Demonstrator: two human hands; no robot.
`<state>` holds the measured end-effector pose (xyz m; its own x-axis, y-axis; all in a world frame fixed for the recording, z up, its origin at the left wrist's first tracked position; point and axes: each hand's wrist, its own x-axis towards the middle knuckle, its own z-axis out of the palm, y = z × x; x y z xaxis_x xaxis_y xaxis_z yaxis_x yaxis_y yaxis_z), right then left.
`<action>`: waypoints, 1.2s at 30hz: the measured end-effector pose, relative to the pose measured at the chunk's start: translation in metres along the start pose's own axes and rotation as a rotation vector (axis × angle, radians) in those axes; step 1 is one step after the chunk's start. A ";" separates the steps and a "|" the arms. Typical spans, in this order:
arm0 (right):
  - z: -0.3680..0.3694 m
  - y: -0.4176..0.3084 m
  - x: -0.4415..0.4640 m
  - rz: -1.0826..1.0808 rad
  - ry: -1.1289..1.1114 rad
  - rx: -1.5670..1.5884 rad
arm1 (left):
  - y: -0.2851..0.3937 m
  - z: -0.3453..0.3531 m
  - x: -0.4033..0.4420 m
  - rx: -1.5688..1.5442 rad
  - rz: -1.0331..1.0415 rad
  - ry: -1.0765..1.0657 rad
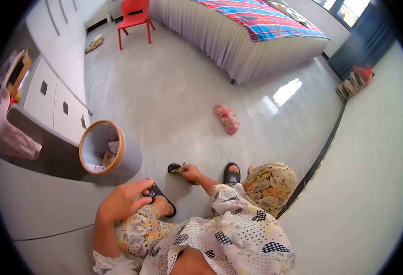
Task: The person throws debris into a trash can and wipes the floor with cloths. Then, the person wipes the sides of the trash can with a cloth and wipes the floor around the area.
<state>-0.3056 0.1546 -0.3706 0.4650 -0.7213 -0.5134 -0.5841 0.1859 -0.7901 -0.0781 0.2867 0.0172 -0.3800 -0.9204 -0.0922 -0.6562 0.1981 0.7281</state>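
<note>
My right hand point(192, 173) is low over the floor between my feet, its fingers closed on a small item with a black rounded end point(174, 167) and a green part beside my fingers. Its exact kind is unclear, and my hand hides some of it. Above my left knee, my left hand point(124, 200) is raised with thumb and fingers apart, holding nothing. Beyond it lies my foot in a black slipper point(164, 204). The other black slipper point(231, 175) is to the right of my right hand.
A grey bin point(131, 158) with a tan rim holds scraps at left, beside white drawers point(66, 107). A crumpled pink bundle point(226, 119) lies on the floor ahead. Farther off stand a red chair point(134, 19) and a skirted bed point(238, 55); books point(349, 87) sit by the right wall.
</note>
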 end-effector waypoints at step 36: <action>0.012 -0.064 0.166 -0.380 0.272 -0.812 | -0.004 -0.002 0.062 -0.032 -0.009 -0.364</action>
<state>-0.1833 0.0310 -0.4095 0.6084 -0.7883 -0.0916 -0.7583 -0.5434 -0.3600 -0.0979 0.2282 0.0097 -0.5850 -0.7407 -0.3304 -0.6423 0.1743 0.7464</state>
